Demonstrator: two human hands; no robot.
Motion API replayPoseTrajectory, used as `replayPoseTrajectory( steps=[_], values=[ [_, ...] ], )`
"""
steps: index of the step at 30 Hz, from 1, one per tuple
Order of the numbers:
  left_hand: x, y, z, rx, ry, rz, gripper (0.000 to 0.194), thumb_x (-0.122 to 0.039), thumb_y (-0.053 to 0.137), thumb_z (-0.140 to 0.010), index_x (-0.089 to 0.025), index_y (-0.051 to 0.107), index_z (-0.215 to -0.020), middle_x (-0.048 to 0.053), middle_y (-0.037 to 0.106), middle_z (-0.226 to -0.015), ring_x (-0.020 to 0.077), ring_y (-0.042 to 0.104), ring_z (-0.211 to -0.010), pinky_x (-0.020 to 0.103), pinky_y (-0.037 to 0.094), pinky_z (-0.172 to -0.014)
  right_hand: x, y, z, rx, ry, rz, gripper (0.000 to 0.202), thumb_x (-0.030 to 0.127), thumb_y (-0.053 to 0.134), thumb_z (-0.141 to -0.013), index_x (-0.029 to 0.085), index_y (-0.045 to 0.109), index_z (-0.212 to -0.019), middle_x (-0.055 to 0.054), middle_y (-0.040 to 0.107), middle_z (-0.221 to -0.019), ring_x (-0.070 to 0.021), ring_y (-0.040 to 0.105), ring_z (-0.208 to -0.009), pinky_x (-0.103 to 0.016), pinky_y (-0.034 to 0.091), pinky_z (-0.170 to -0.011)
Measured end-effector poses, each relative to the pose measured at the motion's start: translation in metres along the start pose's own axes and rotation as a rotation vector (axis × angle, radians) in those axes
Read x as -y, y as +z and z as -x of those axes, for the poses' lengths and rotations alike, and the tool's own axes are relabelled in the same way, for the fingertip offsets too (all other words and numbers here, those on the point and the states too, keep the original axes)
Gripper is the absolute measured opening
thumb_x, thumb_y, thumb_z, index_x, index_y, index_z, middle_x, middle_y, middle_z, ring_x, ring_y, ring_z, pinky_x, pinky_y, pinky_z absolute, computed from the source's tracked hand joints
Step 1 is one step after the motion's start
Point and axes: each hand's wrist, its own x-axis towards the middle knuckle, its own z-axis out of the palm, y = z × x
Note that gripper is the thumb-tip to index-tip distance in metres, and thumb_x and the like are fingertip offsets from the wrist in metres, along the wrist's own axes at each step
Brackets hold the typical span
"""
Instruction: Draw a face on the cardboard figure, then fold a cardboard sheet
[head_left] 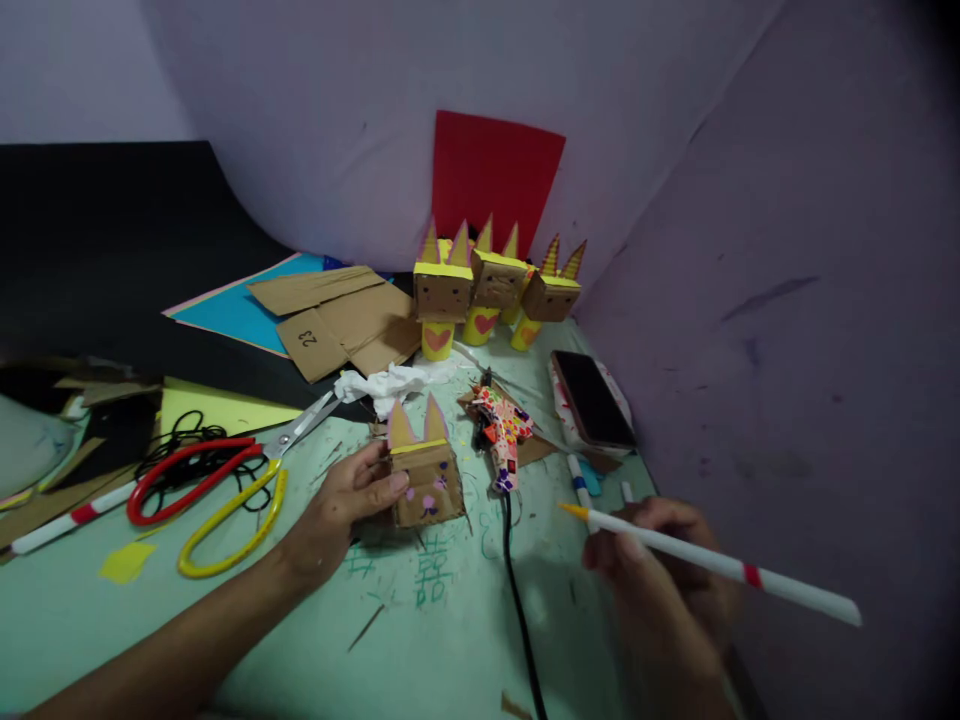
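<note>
My left hand [341, 515] is closed on the side of a small cardboard box head [444, 510] with two pointed ears, a yellow top strip and a drawn face with purple-pink patches. To its right, my right hand [667, 580] grips a white marker pen [690, 551] with an orange tip and a red band. The pen tip points left, apart from the box head. Between the two hands lies a flower-patterned glue gun [504, 430] with its black cord [516, 600] running toward me.
Several finished cardboard figures [442, 295] stand at the back before a red sheet [491, 170]. Scissors [259, 450] with red and yellow handles lie left, near black string [187, 450]. Flat cardboard [360, 315] lies behind. A phone [592, 400] rests by the right wall.
</note>
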Motion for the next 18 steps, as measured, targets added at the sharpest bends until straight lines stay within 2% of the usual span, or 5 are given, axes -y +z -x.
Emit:
replayPoseTrajectory(
  steps=[3, 6, 8, 11, 18],
  values=[
    [0.002, -0.001, 0.000, 0.030, -0.015, -0.045, 0.062, -0.038, 0.073, -0.072, -0.016, 0.054, -0.126, 0.012, 0.068, -0.117, 0.0304, 0.065, -0.104, 0.036, 0.054, -0.084, 0.002, 0.026, -0.004, -0.039, 0.173, -0.321, 0.013, 0.023, 0.060, -0.084, 0.024, 0.049, -0.078, 0.008, 0.051, -0.052, -0.0100, 0.051, -0.041, -0.019, 0.046, -0.040],
    [0.004, -0.004, -0.001, 0.050, -0.009, -0.072, 0.062, -0.038, 0.073, -0.072, -0.016, 0.053, -0.127, 0.012, 0.068, -0.115, 0.0287, 0.066, -0.099, 0.037, 0.054, -0.084, -0.004, 0.049, -0.004, -0.003, 0.200, -0.313, 0.006, 0.028, 0.055, -0.089, 0.022, 0.055, -0.091, 0.001, 0.066, -0.068, -0.0140, 0.066, -0.059, -0.026, 0.056, -0.055],
    [0.007, -0.006, -0.003, 0.042, -0.009, -0.079, 0.063, -0.039, 0.074, -0.072, -0.016, 0.052, -0.126, 0.013, 0.068, -0.113, 0.0283, 0.067, -0.095, 0.037, 0.054, -0.081, -0.010, 0.059, 0.003, 0.108, 0.132, -0.242, 0.017, 0.031, 0.056, -0.089, 0.022, 0.056, -0.104, -0.007, 0.070, -0.095, -0.0196, 0.070, -0.083, -0.035, 0.059, -0.073],
    [0.010, -0.007, -0.006, 0.031, -0.014, -0.081, 0.065, -0.043, 0.074, -0.071, -0.017, 0.052, -0.126, 0.013, 0.067, -0.115, 0.0309, 0.066, -0.099, 0.039, 0.054, -0.081, -0.017, 0.065, 0.016, 0.355, 0.003, -0.141, 0.038, 0.024, 0.064, -0.083, 0.024, 0.048, -0.118, -0.013, 0.060, -0.125, -0.0257, 0.060, -0.115, -0.043, 0.050, -0.096],
    [0.004, -0.003, -0.004, 0.196, 0.045, -0.100, 0.060, -0.037, 0.076, -0.068, -0.015, 0.055, -0.120, 0.012, 0.069, -0.107, 0.0292, 0.064, -0.100, 0.037, 0.051, -0.086, -0.019, 0.073, 0.029, 0.379, -0.040, -0.060, 0.031, 0.012, 0.057, -0.084, 0.026, 0.046, -0.109, -0.011, 0.061, -0.126, -0.0230, 0.064, -0.110, -0.037, 0.057, -0.086]
  ],
)
